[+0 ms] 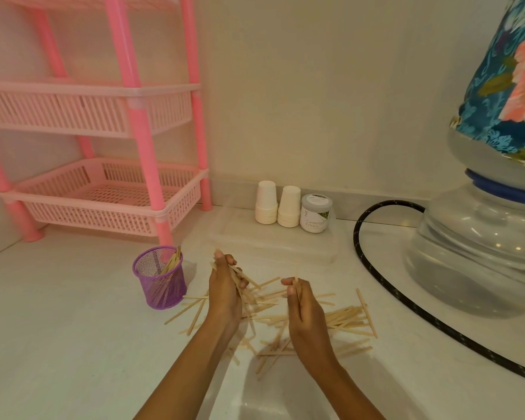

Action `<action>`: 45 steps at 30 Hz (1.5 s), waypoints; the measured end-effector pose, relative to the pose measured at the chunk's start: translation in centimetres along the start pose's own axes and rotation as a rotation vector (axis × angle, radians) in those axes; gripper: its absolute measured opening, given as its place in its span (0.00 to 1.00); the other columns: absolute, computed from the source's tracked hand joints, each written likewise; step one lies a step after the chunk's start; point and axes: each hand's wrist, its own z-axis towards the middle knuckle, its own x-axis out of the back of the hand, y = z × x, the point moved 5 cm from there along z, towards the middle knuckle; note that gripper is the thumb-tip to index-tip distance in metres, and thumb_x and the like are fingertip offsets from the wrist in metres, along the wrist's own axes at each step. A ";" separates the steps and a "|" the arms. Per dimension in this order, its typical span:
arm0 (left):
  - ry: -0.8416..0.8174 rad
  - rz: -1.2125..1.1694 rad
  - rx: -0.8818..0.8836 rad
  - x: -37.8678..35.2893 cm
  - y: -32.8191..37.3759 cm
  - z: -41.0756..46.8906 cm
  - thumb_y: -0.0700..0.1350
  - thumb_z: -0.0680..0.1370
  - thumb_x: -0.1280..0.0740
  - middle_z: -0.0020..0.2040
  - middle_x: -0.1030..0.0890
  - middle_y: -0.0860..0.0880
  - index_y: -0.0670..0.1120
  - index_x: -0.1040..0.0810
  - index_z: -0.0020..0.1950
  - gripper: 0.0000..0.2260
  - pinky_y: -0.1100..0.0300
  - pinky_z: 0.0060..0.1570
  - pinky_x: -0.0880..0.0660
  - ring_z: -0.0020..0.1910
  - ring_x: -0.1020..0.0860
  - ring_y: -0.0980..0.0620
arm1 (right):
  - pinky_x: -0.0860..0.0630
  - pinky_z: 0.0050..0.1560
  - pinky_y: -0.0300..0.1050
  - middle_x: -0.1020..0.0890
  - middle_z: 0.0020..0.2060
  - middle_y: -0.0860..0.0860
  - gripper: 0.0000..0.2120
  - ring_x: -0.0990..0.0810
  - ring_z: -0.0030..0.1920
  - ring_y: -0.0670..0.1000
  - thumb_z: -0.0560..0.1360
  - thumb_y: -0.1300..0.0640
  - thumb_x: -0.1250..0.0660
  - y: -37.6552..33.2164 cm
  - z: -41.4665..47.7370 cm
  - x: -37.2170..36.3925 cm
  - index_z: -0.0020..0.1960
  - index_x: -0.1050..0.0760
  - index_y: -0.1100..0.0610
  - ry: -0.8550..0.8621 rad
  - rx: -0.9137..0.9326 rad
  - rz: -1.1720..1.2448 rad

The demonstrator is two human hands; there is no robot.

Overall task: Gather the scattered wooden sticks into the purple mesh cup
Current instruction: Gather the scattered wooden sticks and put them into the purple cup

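The purple mesh cup [160,277] stands upright on the white counter, left of centre, with several wooden sticks leaning inside it. Many flat wooden sticks [347,321] lie scattered on the counter below and to the right of my hands. My left hand [225,291] hovers just right of the cup and grips a bundle of several sticks. My right hand [304,310] is raised over the pile and pinches one stick between thumb and fingers.
A clear plastic container [273,247] sits behind the pile. Two stacks of white paper cups [266,206] and a small jar [315,213] stand at the wall. A pink basket rack [103,189] is at the left. A black hose [406,304] and a water dispenser [482,237] are at the right.
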 end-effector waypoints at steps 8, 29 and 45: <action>-0.003 -0.216 0.160 -0.8 -1.8 -0.4 0.53 0.82 0.47 0.24 0.33 0.54 0.47 0.33 0.38 0.16 0.65 0.24 0.30 0.20 0.33 0.58 | 0.43 0.60 0.32 0.38 0.60 0.41 0.22 0.37 0.59 0.37 0.82 0.50 0.54 -0.9 2.4 -1.9 0.76 0.50 0.49 -0.227 -0.236 0.032; -0.134 0.112 0.063 -1.4 -3.8 -1.5 0.57 0.77 0.37 0.29 0.24 0.53 0.46 0.26 0.40 0.15 0.60 0.38 0.26 0.34 0.22 0.55 | 0.27 0.43 0.40 0.21 0.36 0.49 0.11 0.20 0.39 0.47 0.76 0.44 0.37 -1.7 2.1 -4.2 0.39 0.27 0.48 -0.026 -0.018 -0.299; 0.161 -0.190 0.107 -0.2 -2.8 0.1 0.50 0.83 0.46 0.32 0.33 0.51 0.48 0.32 0.43 0.11 0.63 0.29 0.30 0.26 0.32 0.55 | 0.24 0.51 0.40 0.25 0.55 0.47 0.14 0.24 0.55 0.45 0.78 0.55 0.38 -1.8 1.3 -3.9 0.63 0.29 0.51 -0.097 0.217 -0.355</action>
